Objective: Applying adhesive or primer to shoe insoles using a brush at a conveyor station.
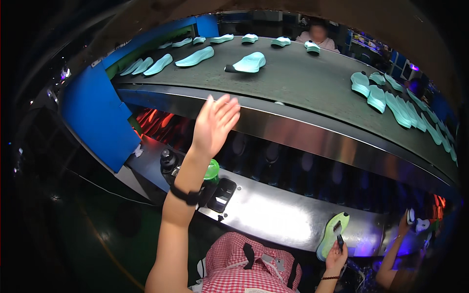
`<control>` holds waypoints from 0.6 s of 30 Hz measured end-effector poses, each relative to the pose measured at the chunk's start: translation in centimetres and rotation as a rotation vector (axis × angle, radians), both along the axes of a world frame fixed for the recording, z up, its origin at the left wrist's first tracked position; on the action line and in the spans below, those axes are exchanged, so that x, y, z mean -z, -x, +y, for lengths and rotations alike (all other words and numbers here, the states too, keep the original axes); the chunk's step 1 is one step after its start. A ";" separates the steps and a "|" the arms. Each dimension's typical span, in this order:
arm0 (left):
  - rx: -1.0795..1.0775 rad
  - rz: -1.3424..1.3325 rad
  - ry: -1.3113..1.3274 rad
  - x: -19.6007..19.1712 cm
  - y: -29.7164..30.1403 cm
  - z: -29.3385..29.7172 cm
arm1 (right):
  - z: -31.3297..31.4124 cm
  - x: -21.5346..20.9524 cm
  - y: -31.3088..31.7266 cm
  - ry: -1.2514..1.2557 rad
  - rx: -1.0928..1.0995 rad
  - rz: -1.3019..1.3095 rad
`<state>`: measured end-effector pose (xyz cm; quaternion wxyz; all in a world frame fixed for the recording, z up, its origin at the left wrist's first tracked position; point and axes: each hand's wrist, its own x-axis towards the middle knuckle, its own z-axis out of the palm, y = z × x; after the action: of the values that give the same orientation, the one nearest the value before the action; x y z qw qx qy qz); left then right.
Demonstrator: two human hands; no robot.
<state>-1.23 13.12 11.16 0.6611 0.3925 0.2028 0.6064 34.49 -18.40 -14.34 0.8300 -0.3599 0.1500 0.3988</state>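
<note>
Dark grey conveyor belting runs across the upper half of the view, bordered on its near side by a polished steel edge rail and on the left by a blue panel. Rows of pale teal shoe insoles lie on the belt at right and far left, with a single teal moulded sole near the middle, well apart from the others.

The person's left hand is raised over the steel rail, fingers extended and together, palm open, holding nothing and touching nothing. A black band sits on that wrist. Below it, on the lower steel ledge, stand a green-capped bottle and a black box-shaped fitting.

The right hand is closed around the heel end of a light green flat insole, which rests tilted against the lower ledge; a small dark tool is pinched with it. Another person's hand works just to the right. Open belt surface lies directly beyond the raised hand.
</note>
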 end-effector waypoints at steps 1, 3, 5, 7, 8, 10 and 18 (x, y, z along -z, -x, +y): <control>0.004 0.123 -0.083 2.3 1.5 -0.5 | -0.2 0.5 -0.2 0.001 -0.002 0.008; -0.095 0.484 -0.083 6.0 4.8 -2.3 | -0.7 0.7 -0.4 0.023 0.035 0.181; -0.353 0.982 -0.049 12.0 8.0 -1.9 | -0.4 1.1 0.0 0.039 0.038 0.216; -0.545 1.773 -0.208 15.6 8.9 -2.6 | -0.2 0.8 0.6 0.063 0.025 0.121; -0.465 1.926 -0.183 16.8 9.3 -2.7 | -0.2 1.0 0.7 0.065 0.029 0.121; -0.370 2.074 -0.161 19.6 9.8 -1.4 | -0.1 1.5 0.9 0.077 0.015 0.150; -0.408 1.975 0.160 20.3 8.3 0.6 | -1.9 1.8 1.2 0.074 0.048 0.166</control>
<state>-9.49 13.69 -9.16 0.1055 0.6310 0.7625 0.0963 33.33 -20.32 -16.13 0.8101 -0.3524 0.2416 0.4014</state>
